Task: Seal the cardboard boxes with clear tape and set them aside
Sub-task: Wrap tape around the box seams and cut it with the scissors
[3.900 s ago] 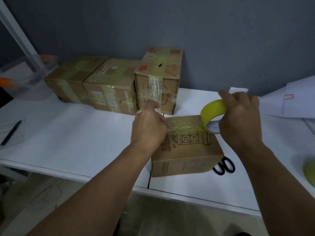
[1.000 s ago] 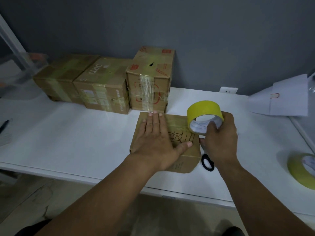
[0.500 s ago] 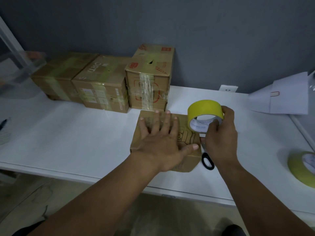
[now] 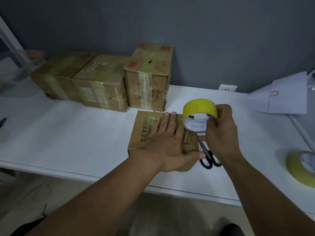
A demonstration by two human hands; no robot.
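Brown cardboard box [image 4: 143, 133] is lying near the table [image 4: 68, 133] edge; my left hand [image 4: 165, 143] is pressing flat on it, hiding its contents. Beside it my right hand [image 4: 219, 132] is gripping the yellow tape roll [image 4: 199, 109], half covering black scissors [image 4: 208, 159]. Behind, three taped boxes [image 4: 102, 82] are standing along the wall.

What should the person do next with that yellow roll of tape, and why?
Probably reach for the scissors and cut the tape. The left hand lies flat on the box, pressing the strip down, while the right hand grips the tape roll at the box's right edge, seemingly joined to that strip. The scissors lie just below the right hand.
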